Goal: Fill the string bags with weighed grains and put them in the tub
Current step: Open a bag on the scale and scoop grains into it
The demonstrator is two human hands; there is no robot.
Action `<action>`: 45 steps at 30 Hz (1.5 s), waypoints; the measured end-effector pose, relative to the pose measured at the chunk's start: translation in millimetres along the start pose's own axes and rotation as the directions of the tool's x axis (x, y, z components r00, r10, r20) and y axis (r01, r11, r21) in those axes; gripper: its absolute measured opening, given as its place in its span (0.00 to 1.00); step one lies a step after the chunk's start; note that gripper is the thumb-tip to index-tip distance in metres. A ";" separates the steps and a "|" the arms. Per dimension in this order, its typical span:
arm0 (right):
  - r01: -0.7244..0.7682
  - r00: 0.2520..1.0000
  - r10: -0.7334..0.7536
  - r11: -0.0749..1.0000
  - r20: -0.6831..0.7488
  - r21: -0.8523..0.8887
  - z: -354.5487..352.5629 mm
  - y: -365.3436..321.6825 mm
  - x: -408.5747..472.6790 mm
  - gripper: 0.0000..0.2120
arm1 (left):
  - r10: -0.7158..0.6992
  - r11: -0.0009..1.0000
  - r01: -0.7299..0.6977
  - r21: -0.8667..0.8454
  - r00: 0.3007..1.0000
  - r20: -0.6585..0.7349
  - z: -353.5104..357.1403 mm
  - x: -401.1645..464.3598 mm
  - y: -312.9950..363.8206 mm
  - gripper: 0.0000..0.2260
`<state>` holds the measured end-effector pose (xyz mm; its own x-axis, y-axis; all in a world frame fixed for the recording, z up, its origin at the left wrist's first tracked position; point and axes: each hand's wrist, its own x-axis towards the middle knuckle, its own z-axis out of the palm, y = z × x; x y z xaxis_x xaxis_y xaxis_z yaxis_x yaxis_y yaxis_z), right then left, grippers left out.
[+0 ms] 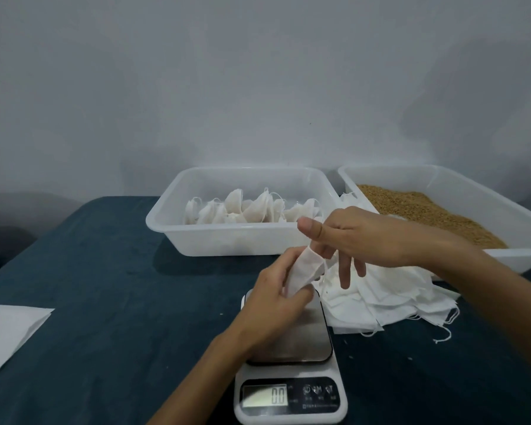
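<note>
Dim, soft light; slight blur; edges perhaps bowed by wide-angle lens.

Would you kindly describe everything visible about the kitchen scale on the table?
The kitchen scale is white plastic with a shiny, steel-looking weighing plate. It lies flat on the dark blue tablecloth, display toward the camera, lit and seemingly reading zero. Nothing rests on its plate. The left hand hovers over its far end.

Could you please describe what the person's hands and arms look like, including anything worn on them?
Both forearms are bare, with no sleeves in view. The left hand and the right hand wear no gloves; no rings, watch or bracelets are visible. Nails look short and unpainted.
</note>
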<state>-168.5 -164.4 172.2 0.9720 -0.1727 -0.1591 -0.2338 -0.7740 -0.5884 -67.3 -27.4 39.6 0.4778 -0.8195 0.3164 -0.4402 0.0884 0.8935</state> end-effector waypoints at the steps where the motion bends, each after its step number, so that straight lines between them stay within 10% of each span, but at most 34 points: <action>1: -0.017 1.000 0.017 1.000 0.020 -0.019 -0.9 -3.2 -1.7 0.45 | 0.002 1.000 -0.002 -0.015 1.000 -0.001 0.6 0.8 0.6 0.21; 8: 0.016 0.988 -0.006 0.998 0.153 -0.067 3.0 -24.4 2.2 0.46 | -0.012 0.992 0.010 -0.129 1.000 -0.016 6.8 3.0 1.0 0.23; 19: 0.206 0.977 -0.200 0.975 -0.079 0.080 -13.1 -0.2 -5.5 0.27 | -0.040 0.977 0.026 -0.209 0.997 -0.064 5.7 2.5 2.4 0.19; 45: 0.110 0.990 -0.102 0.990 0.096 -0.084 -15.7 -13.1 12.3 0.42 | -0.142 0.948 0.113 -0.299 0.987 -0.078 8.6 2.4 3.4 0.12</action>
<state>-153.1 -166.0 190.5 0.9842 -0.0334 -0.1740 -0.1227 -0.8370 -0.5333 -74.2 -34.0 40.5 0.5934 -0.7771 0.2097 -0.1361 0.1600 0.9777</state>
